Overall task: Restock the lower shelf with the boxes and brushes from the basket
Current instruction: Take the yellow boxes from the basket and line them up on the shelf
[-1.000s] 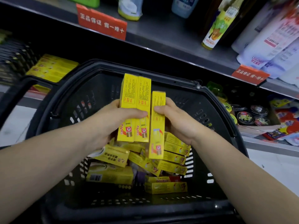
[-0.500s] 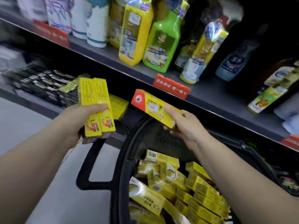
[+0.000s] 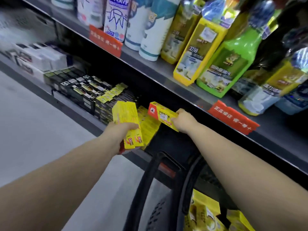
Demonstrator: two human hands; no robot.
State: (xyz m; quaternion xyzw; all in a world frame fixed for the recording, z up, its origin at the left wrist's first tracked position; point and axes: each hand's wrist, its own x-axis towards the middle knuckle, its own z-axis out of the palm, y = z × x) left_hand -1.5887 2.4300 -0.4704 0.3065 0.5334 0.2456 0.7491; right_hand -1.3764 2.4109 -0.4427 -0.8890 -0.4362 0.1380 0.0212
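Note:
My left hand [image 3: 122, 130] grips two yellow boxes [image 3: 127, 117] side by side, held upright at the front of the lower shelf [image 3: 80, 112]. My right hand [image 3: 183, 121] holds a single yellow box [image 3: 160, 114] with a red end, tilted and pointing into the shelf opening. Between the two hands lies a stack of the same yellow boxes [image 3: 148, 125] on the shelf. The black basket [image 3: 150, 189] sits below my arms at the bottom, with more yellow boxes [image 3: 206, 214] inside it. No brushes are visible.
Black and yellow packets [image 3: 86, 90] and white boxes [image 3: 33, 55] fill the lower shelf to the left. The upper shelf [image 3: 166, 70] overhangs, carrying yellow and green bottles [image 3: 230, 60] and red price tags [image 3: 233, 117]. Grey floor [image 3: 41, 139] lies at the left.
Both hands lifted the yellow boxes out of the basket and carried them left and forward to the lower shelf. The view swung left and the basket dropped to the bottom.

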